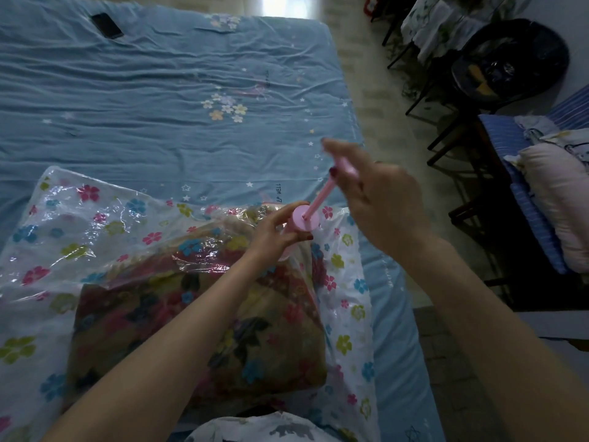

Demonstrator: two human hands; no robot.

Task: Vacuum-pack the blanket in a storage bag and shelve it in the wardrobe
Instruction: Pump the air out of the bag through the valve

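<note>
1. Head view: the folded blanket (204,330), brown with dark and pink flowers, lies inside the clear storage bag (63,224) printed with coloured flowers, directly under and nearer the person than the fingers of both hands.
2. A pink hand pump (304,218) stands on the bag's upper right part, above the blanket's far corner; its round cap faces the camera and its thin rod (325,193) rises up and to the right.
3. The left hand (274,232) grips the pump barrel just below the cap, fingers curled round it, thumb on the near side; the barrel itself is mostly hidden by the hand.
4. The right hand (382,202) is raised above and right of the cap, its fingers (331,148) closed round the pink handle at the rod's top. This hand is motion-blurred, so the exact lie of each finger cannot be told.
5. The rod is drawn well out of the barrel, so the two hands are apart, joined only by it.
6. The bag spreads left and toward the person from the fingers, its loose plastic wrinkled and shiny.
7. All this rests on a bed (159,106) with a blue sheet printed with small flowers and stars.
8. A dark phone (106,25) lies at the bed's far left, well away from the fingers.
9. Right of the right hand, across the floor, stand dark chairs (510,59) and stacked pillows (561,199).
</note>
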